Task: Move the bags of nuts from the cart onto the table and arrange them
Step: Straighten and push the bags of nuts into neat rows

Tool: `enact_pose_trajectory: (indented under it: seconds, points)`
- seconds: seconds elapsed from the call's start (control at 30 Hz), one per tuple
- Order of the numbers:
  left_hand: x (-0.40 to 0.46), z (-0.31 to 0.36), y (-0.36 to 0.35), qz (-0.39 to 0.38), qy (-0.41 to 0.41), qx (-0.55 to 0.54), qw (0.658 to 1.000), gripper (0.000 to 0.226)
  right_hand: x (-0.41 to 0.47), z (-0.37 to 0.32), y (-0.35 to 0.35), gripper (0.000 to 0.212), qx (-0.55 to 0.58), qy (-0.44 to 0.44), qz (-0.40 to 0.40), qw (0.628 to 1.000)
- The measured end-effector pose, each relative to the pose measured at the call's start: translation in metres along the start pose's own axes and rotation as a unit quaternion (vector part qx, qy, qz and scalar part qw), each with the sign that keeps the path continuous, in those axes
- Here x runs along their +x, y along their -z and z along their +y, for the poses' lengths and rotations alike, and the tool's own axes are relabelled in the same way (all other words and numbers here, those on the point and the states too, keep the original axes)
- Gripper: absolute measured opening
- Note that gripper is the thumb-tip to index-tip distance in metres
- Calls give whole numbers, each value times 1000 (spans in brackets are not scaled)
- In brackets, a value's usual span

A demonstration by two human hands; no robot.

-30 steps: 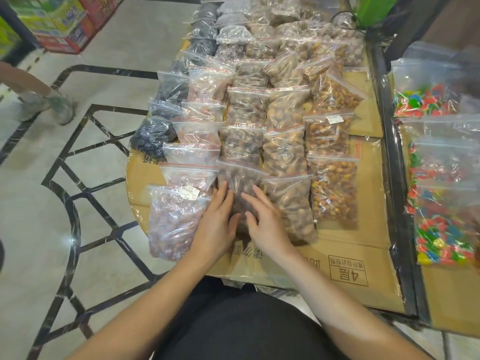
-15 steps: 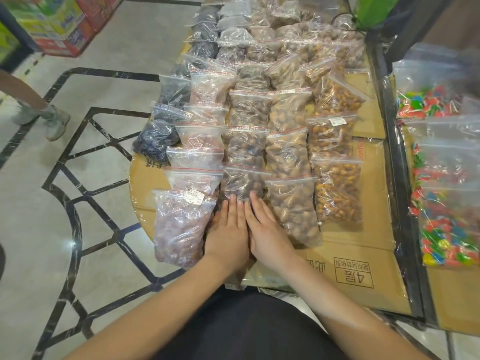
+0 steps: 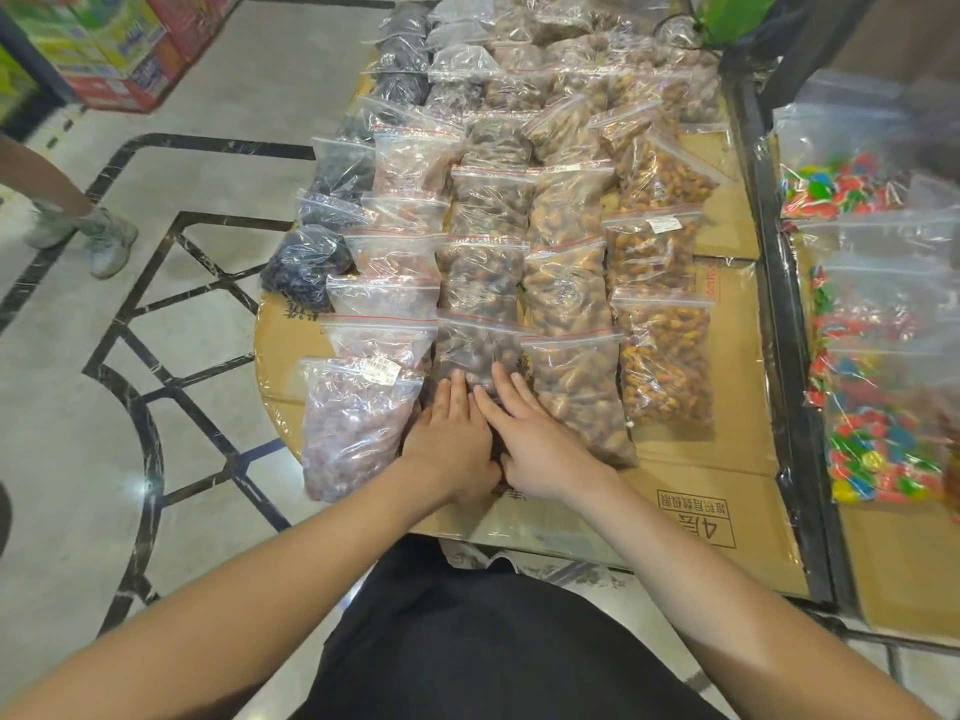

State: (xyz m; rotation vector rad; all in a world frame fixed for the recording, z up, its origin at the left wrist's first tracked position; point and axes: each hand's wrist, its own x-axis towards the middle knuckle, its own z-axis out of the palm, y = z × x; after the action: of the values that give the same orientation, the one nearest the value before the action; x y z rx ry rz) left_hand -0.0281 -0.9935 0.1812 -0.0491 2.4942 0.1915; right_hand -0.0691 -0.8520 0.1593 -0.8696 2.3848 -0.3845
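Observation:
Several rows of clear zip bags of nuts lie on the cardboard-covered table (image 3: pixel 691 485). My left hand (image 3: pixel 449 433) and my right hand (image 3: pixel 530 433) lie flat, side by side, pressing on the nearest bag of dark brown nuts (image 3: pixel 475 350) in the middle row; most of that bag is hidden under them. A bag of reddish nuts with a price label (image 3: pixel 353 423) lies just left of my left hand. A bag of tan nuts (image 3: pixel 576 392) lies just right of my right hand, and a bag of orange nuts (image 3: pixel 667 361) lies beyond it.
To the right, behind a black metal frame (image 3: pixel 779 304), lie bags of coloured candy (image 3: pixel 878 407). A person's foot in a light shoe (image 3: pixel 104 241) stands on the tiled floor at the left. Colourful boxes (image 3: pixel 104 49) are stacked at the top left.
My hands have slid closer together on the near dark bag and now lie flat next to each other with their fingers touching.

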Motion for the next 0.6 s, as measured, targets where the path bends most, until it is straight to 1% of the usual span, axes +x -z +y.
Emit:
enact_pose_trajectory:
  seconds: [0.07, 0.1, 0.13, 0.17, 0.2, 0.23, 0.27, 0.33, 0.4, 0.47, 0.53, 0.6]
  points:
    - [4, 0, 23, 65, -23, -15, 998, 67, 5, 3, 8, 93, 41, -13, -31, 999]
    - [8, -1, 29, 97, -37, -14, 995, 61, 7, 4, 13, 88, 84, -17, -30, 996]
    - [12, -3, 32, 110, -45, -16, 993, 64, 9, 5, 17, 81, 144, -24, -8, 989]
    - [15, -4, 31, 100, -46, -10, 994, 76, 9, 6, 20, 72, 211, -42, 38, 976]
    - [17, -4, 27, 78, -44, 8, 996, 89, 8, 7, 20, 63, 251, -63, 95, 961]
    - [17, -5, 20, 61, -42, 25, 997, 96, 7, 7, 19, 58, 250, -72, 141, 955]
    - [16, -5, 12, 49, -43, 30, 997, 99, 5, 5, 16, 59, 213, -67, 155, 962]
    - [15, -6, 1, 37, -51, 19, 998, 101, 0, 1, -2, 69, 132, -43, 123, 983]
    - [15, -7, 2, 30, -49, 4, 998, 103, -2, -3, -17, 76, 71, -34, 108, 991]
    - [18, -8, 6, 16, -41, -22, 999, 106, 1, -7, -19, 75, 29, -35, 104, 994]
    - [20, -11, 8, -2, -48, -38, 998, 108, 2, -10, -13, 71, 15, -31, 96, 995]
    - [22, -15, 7, -9, -56, -58, 997, 107, -2, -12, -12, 67, -3, -20, 105, 994]
